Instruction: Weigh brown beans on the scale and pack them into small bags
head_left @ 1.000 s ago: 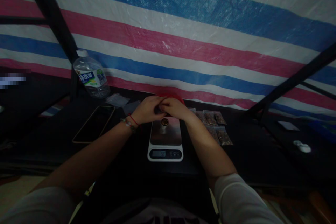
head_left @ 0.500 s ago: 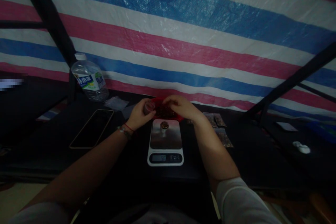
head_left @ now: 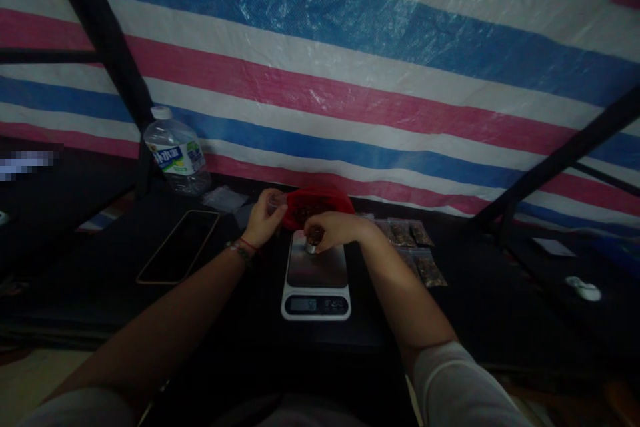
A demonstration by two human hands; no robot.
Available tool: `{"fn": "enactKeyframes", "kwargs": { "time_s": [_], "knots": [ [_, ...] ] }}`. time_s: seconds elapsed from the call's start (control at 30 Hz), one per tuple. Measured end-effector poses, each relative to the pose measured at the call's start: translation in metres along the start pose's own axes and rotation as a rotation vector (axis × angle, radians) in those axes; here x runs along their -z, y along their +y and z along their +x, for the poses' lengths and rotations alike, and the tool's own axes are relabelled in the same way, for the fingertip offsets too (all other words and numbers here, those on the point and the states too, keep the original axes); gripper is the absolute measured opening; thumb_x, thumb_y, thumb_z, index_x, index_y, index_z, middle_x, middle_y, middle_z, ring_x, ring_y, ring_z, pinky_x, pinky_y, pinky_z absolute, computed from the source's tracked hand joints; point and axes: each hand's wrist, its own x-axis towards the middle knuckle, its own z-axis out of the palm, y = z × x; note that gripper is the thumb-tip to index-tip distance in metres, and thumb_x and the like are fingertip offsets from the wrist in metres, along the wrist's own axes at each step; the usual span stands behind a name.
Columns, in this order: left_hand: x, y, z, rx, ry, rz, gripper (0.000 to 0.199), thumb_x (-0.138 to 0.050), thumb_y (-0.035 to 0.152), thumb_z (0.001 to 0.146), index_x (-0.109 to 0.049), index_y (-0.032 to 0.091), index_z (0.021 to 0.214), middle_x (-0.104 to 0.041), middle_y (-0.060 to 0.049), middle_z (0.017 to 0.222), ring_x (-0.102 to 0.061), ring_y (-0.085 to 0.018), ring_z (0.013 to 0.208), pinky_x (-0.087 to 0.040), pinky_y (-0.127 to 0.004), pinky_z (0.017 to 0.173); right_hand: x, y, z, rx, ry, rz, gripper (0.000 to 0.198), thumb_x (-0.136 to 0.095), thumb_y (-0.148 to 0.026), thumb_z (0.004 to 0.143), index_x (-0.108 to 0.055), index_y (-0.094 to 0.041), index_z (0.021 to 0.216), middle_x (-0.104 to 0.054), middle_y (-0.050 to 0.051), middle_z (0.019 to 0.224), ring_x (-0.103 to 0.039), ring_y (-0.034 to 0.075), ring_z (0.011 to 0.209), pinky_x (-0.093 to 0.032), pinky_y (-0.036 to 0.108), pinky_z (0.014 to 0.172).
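Note:
On the kitchen scale (head_left: 317,270) stands a small round silvery cup (head_left: 311,249) with brown bits in it. My right hand (head_left: 336,229) reaches over the scale from the right, its thumb and fingers closed around the cup's upper part. Left of a red bowl (head_left: 345,201), my left hand (head_left: 260,221) is closed on a small see-through container (head_left: 276,201); its exact kind is hard to make out. Loose dark brown pieces lie inside the bowl, which is directly behind the scale.
Several small zip bags (head_left: 429,270) of brown bits lie right of the scale. At the left are a phone (head_left: 179,247), clear plastic bags (head_left: 225,199) and a large plastic bottle (head_left: 177,157). A white object (head_left: 584,289) lies far right. Striped sheeting (head_left: 320,93) hangs behind.
My right hand has moved from the red bowl toward me, down to the cup on the scale. My left hand has shifted slightly left with its container. The bowl now looks tilted up more.

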Motion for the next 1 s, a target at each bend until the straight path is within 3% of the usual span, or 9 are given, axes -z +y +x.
{"fn": "enactKeyframes", "kwargs": {
  "time_s": [0.3, 0.5, 0.7, 0.87, 1.0],
  "knots": [
    [-0.004, 0.028, -0.007, -0.049, -0.14, 0.01, 0.034, -0.063, 0.04, 0.079, -0.057, 0.018, 0.104, -0.067, -0.005, 0.096, -0.065, -0.02, 0.086, -0.053, -0.035, 0.081, 0.017, -0.001, -0.016, 0.044, 0.449, 0.32, 0.036, -0.068, -0.019, 0.074, -0.062, -0.016, 0.109, -0.069, 0.006, 0.103, -0.064, 0.018, 0.093, -0.05, 0.032, 0.084],
    [-0.009, 0.033, -0.009, -0.07, -0.248, 0.027, 0.037, -0.068, 0.042, 0.076, -0.061, 0.018, 0.105, -0.069, -0.006, 0.097, -0.067, -0.022, 0.087, -0.055, -0.036, 0.08, 0.014, -0.003, -0.004, 0.057, 0.667, 0.289, 0.046, -0.073, -0.021, 0.071, -0.062, -0.018, 0.116, -0.065, 0.008, 0.115, -0.062, 0.02, 0.105, -0.046, 0.038, 0.095],
    [-0.012, 0.029, -0.009, -0.079, -0.256, 0.037, 0.046, -0.069, 0.042, 0.074, -0.06, 0.017, 0.112, -0.07, -0.009, 0.103, -0.067, -0.025, 0.092, -0.055, -0.039, 0.083, 0.004, -0.008, 0.005, 0.042, 0.692, 0.311, 0.05, -0.077, -0.022, 0.068, -0.058, -0.018, 0.114, -0.066, 0.005, 0.107, -0.063, 0.018, 0.097, -0.048, 0.034, 0.088],
    [-0.014, 0.03, -0.011, -0.088, -0.247, 0.039, 0.051, -0.068, 0.042, 0.074, -0.059, 0.016, 0.116, -0.069, -0.011, 0.108, -0.067, -0.027, 0.096, -0.055, -0.041, 0.083, 0.003, -0.014, 0.006, 0.011, 0.693, 0.21, 0.034, -0.076, -0.019, 0.068, -0.063, -0.017, 0.1, -0.067, 0.003, 0.096, -0.062, 0.017, 0.087, -0.047, 0.031, 0.08],
    [-0.014, 0.033, -0.012, -0.076, -0.255, 0.045, 0.045, -0.065, 0.042, 0.077, -0.059, 0.016, 0.114, -0.069, -0.009, 0.103, -0.067, -0.025, 0.09, -0.055, -0.039, 0.081, 0.006, -0.014, 0.004, 0.088, 0.663, 0.152, 0.024, -0.076, -0.014, 0.07, -0.069, -0.017, 0.093, -0.067, 0.004, 0.096, -0.061, 0.018, 0.092, -0.046, 0.033, 0.085]
  ]
}}
